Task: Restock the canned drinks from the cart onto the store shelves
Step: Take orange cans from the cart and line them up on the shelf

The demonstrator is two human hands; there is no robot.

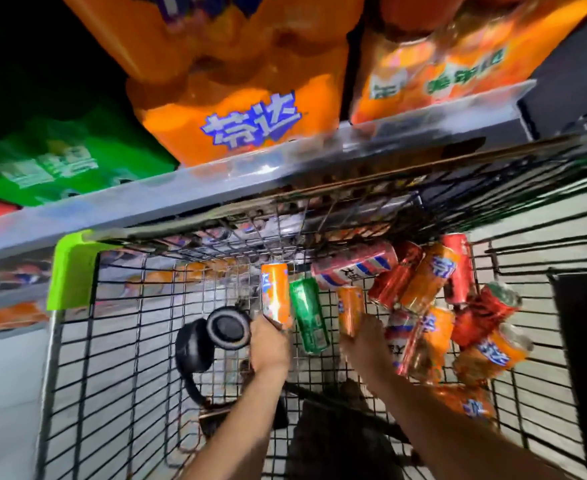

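Both of my hands reach down into a wire cart [119, 341]. My left hand [269, 344] grips the lower end of an orange can [275, 292], which stands nearly upright. My right hand [366, 341] grips a second orange can [350, 308] just to the right. A green can [308, 315] lies between the two. A heap of several orange, red and pink cans [434, 306] fills the cart's right side. Above the cart runs a grey shelf edge [216, 188].
Black headphones [209, 341] lie in the cart left of my left hand. The shelf above holds orange soda packs [236, 109], a second orange pack [437, 74] and a green pack [60, 157]. A lime-green corner guard [72, 271] caps the cart's far left corner.
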